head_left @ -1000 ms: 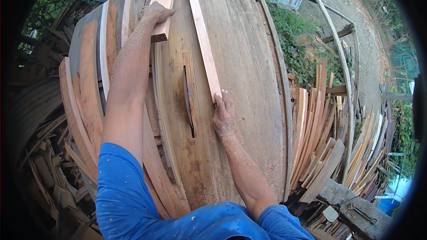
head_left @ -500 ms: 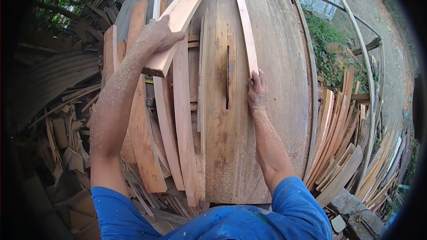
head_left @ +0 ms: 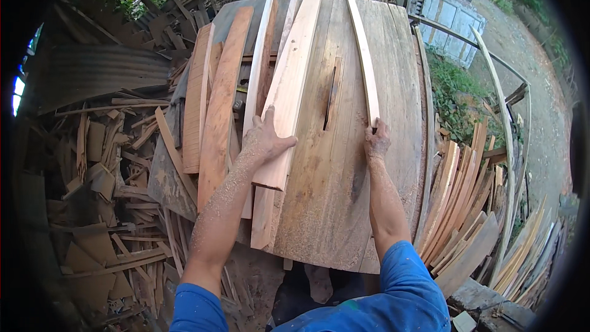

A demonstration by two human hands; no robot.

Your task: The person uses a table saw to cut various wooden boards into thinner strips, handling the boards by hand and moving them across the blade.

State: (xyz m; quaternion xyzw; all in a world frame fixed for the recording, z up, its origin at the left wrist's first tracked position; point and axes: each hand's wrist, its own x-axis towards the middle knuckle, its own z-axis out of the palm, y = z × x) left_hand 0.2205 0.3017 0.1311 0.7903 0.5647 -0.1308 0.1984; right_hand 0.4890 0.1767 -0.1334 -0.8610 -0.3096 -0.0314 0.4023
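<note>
My left hand [head_left: 265, 142] is closed over the near part of a wide, pale board [head_left: 299, 55], with the thumb reaching across its top. That board rests lengthwise over other boards on the left of the wooden work table [head_left: 335, 209]. In my right hand [head_left: 377, 140] is the near end of a long, thin wood strip [head_left: 361, 46], pinched between the fingers. The strip runs away from me past the table's far edge. Between board and strip, the tabletop has a narrow dark slot [head_left: 330, 101]. Sawdust clings to both forearms.
Several more boards [head_left: 224, 104] lie along the table's left side. Scrap wood [head_left: 104, 178] is heaped on the ground at left. Cut strips [head_left: 452, 203] lean in a stack beyond the right edge, near a pole rail [head_left: 501, 104]. A weathered pale panel [head_left: 445, 21] stands at the far right.
The wide board has come down and nearer, from a raised slant to lying along the left boards. My right hand still holds the strip, now nearer me. The whole view has shifted.
</note>
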